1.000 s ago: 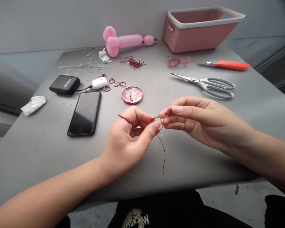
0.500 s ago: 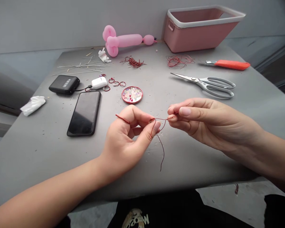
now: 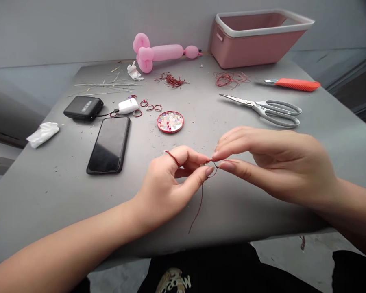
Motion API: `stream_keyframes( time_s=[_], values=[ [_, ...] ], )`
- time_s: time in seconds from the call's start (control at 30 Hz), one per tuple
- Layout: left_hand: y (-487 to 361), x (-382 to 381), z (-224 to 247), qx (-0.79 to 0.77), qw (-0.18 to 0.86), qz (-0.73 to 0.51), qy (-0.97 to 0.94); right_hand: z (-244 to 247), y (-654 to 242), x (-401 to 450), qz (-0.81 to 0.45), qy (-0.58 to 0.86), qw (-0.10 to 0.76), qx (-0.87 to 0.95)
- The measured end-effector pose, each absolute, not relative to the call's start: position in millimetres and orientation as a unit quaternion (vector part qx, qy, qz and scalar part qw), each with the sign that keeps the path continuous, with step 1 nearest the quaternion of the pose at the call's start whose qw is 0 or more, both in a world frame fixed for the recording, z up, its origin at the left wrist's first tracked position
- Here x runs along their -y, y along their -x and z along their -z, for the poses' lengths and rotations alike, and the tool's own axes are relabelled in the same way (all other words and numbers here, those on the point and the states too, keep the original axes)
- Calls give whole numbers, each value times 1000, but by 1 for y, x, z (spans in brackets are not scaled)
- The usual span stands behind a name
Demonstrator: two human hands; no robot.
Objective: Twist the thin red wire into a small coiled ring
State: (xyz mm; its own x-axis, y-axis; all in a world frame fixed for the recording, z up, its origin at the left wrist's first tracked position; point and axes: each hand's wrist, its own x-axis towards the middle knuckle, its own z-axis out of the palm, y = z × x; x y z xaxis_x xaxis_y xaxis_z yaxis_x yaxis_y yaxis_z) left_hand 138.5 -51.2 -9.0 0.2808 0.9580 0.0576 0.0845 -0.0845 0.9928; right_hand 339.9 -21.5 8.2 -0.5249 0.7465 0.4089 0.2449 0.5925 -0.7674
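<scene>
Between finger and thumb, my left hand (image 3: 179, 183) pinches a thin dark-red cord (image 3: 197, 213), whose loose tail hangs down below. A reddish ring of cord (image 3: 172, 158) sits around the index finger of that hand. My right hand (image 3: 274, 162) has its fingertips closed on the same cord, close beside the left fingertips. A small loop shows between the two hands; its exact twist is partly hidden by the fingers. Just beyond the hands lies a round red-rimmed dish (image 3: 170, 122) of pale, pink and red beads.
Scissors (image 3: 262, 110), an orange cutter (image 3: 297, 84), and cord bundles (image 3: 172, 80) (image 3: 230, 79) lie behind. A pink box (image 3: 253, 49) and balloon (image 3: 164, 53) stand at the back. Left are a phone (image 3: 108, 146), black power bank (image 3: 83, 108), white case (image 3: 128, 106), small rings (image 3: 150, 107) and wires (image 3: 103, 85).
My right hand has moved left and turned palm-down, its fingertips now nearly meeting the left ones. The left hand has shifted slightly right and down. The cord's tail now swings leftward.
</scene>
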Motion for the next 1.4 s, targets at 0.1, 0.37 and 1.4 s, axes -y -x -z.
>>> stream_keyframes(
  time_s=[0.1,0.37,1.4],
  values=[
    [-138,51,9,-432,515,-419,-610,-5,-338,20,-332,334,360,805],
    [-138,51,9,-418,520,-425,-612,-4,-337,18,-330,331,325,822],
    [-142,51,1,-474,585,-413,-512,3,-337,32,141,350,408,832]
  ],
)
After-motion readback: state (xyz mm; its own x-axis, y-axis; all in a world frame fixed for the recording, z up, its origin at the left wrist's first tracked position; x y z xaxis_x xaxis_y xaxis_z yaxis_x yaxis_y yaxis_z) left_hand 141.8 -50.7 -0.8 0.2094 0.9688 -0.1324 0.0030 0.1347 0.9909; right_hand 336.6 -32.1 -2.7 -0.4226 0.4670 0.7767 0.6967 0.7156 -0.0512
